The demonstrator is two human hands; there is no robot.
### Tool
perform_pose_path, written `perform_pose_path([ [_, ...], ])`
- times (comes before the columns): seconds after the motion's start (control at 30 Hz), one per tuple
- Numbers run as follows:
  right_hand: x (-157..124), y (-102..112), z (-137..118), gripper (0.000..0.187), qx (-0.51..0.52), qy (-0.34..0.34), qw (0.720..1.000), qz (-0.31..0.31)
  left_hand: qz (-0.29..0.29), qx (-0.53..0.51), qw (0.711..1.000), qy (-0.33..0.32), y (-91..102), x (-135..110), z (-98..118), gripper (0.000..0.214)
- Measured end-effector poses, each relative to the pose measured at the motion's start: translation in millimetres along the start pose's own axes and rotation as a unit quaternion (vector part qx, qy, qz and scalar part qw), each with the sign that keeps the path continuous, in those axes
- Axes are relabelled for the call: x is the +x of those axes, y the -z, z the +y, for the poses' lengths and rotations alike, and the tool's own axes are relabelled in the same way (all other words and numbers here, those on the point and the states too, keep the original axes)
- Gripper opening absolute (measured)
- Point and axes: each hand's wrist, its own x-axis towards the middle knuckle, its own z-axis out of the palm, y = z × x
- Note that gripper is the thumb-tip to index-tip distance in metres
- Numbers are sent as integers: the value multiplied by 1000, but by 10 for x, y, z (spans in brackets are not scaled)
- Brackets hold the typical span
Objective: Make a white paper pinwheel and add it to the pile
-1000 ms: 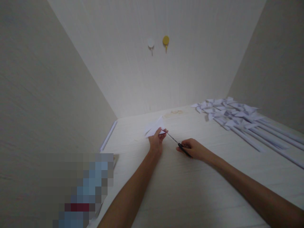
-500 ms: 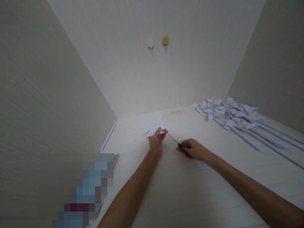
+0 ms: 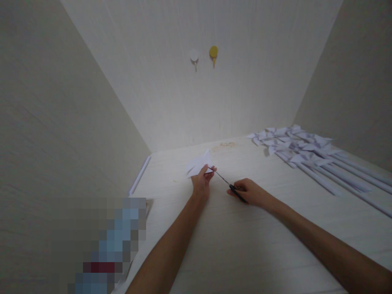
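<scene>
Your left hand (image 3: 201, 184) is out over the pale wood-grain tabletop (image 3: 245, 249). It is closed in a pinch on a folded white sheet of paper (image 3: 198, 163). The thumb and fingertips grip its near right corner, and the rest of the sheet fans up and away to the left, lifted off the surface. The paper sits near the middle of the tabletop, a little towards the back wall.

Your right hand (image 3: 250, 192) is just to the right of the left one and apart from it. It is curled shut around the dark grips of a pair of black-handled scissors (image 3: 228, 184). The thin blades slant up and left from that hand, and their tip reaches the paper's corner right by your left fingertips. The blades show only as one fine line, so you cannot tell how far apart they stand, or whether they bite the sheet.

Well off to the right lies a heap of white folded-paper pinwheels on long white rolled sticks (image 3: 301, 149). The heads are bunched towards the back and the sticks run towards the near right edge. A slim white rod (image 3: 140, 175) lies along the foot of the left wall. A faint brownish stain (image 3: 224, 145) marks the tabletop by the back wall. On the back wall hang a round white hook (image 3: 194, 56) and, just beside it, a round yellow hook (image 3: 213, 52).
</scene>
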Motion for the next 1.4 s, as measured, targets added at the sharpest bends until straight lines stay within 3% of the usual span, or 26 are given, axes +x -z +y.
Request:
perform_pose_path([
  [1.4, -14, 16, -27, 43, -11, 0, 1000, 9, 7, -2, 1000, 0, 0, 10, -6, 9],
])
